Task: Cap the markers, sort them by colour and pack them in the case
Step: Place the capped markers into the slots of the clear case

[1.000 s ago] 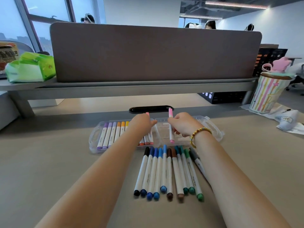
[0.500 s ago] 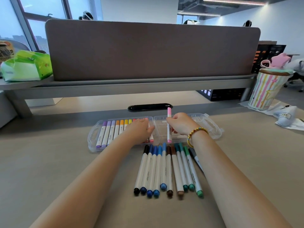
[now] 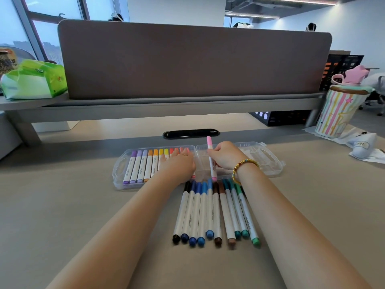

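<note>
A: Right hand (image 3: pixel 226 157)?
B: Pinching pink marker (image 3: pixel 212 161), tilted over case (image 3: pixel 270 161).
A: Left hand (image 3: pixel 179 165)?
B: Flat on markers in case. 10 capped markers (image 3: pixel 214 213) lie just before case.

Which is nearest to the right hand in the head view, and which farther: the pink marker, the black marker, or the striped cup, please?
1. Pink marker: held in the right hand.
2. Black marker: on the desk, nearer the person, leftmost of the loose row.
3. Striped cup: far right, by the shelf.

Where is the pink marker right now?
The pink marker is in the right hand, held over the middle of the clear case, just behind the loose markers.
</note>
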Action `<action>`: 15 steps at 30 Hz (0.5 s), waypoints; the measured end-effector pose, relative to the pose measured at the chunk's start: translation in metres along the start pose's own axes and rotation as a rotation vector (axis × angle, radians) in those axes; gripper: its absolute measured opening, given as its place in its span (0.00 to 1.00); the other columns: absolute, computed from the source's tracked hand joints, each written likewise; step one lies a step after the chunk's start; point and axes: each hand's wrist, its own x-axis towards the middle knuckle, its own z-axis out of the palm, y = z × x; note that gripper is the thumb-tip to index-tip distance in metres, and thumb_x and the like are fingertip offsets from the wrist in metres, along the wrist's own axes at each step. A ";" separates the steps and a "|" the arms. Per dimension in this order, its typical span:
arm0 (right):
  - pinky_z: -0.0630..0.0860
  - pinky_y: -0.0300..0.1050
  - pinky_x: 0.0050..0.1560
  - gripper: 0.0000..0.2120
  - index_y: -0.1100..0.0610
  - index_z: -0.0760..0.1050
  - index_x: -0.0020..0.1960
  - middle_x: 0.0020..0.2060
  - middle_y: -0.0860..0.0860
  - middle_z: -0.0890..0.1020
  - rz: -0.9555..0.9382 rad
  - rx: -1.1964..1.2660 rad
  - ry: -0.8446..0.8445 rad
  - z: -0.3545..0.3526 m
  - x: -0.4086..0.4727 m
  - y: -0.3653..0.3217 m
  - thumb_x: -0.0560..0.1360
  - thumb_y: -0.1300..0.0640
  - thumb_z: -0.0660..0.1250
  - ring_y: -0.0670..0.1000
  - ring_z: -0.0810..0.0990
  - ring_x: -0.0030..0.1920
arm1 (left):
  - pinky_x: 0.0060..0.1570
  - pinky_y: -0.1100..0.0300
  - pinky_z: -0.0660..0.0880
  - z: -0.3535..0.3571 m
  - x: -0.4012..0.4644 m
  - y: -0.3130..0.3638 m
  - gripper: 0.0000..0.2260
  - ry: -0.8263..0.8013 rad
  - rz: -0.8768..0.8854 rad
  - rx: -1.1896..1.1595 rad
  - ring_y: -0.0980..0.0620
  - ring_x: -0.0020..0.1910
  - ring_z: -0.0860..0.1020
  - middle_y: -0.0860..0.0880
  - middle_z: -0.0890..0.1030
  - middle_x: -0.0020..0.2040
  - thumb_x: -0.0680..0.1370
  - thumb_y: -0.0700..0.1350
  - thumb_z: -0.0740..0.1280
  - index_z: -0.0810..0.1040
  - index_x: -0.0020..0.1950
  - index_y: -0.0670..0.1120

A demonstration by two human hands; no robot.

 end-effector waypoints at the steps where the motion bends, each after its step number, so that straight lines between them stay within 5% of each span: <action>1: 0.65 0.39 0.31 0.15 0.57 0.69 0.37 0.30 0.51 0.70 0.003 -0.016 0.001 0.004 0.002 -0.002 0.80 0.51 0.57 0.47 0.67 0.30 | 0.72 0.40 0.49 0.001 0.000 -0.001 0.23 0.017 0.013 -0.017 0.46 0.77 0.46 0.46 0.48 0.78 0.83 0.45 0.50 0.49 0.77 0.44; 6: 0.64 0.42 0.31 0.14 0.57 0.69 0.38 0.31 0.51 0.69 0.013 -0.098 -0.010 0.025 0.017 -0.018 0.79 0.50 0.58 0.51 0.71 0.34 | 0.73 0.46 0.55 0.008 -0.004 -0.010 0.22 0.144 -0.009 -0.105 0.48 0.75 0.55 0.47 0.55 0.77 0.82 0.46 0.48 0.55 0.76 0.45; 11: 0.68 0.44 0.44 0.15 0.59 0.73 0.53 0.41 0.53 0.76 -0.007 -0.193 0.061 0.035 0.023 -0.030 0.81 0.49 0.55 0.55 0.73 0.45 | 0.72 0.49 0.58 0.004 -0.008 -0.016 0.20 0.164 0.011 -0.189 0.49 0.74 0.59 0.49 0.60 0.76 0.82 0.49 0.49 0.60 0.75 0.48; 15: 0.70 0.44 0.44 0.14 0.62 0.75 0.56 0.42 0.55 0.76 0.002 -0.291 0.087 0.041 0.023 -0.021 0.80 0.53 0.57 0.54 0.75 0.43 | 0.72 0.51 0.56 0.002 -0.012 -0.019 0.21 0.175 0.013 -0.202 0.50 0.75 0.56 0.50 0.58 0.76 0.82 0.50 0.50 0.59 0.75 0.49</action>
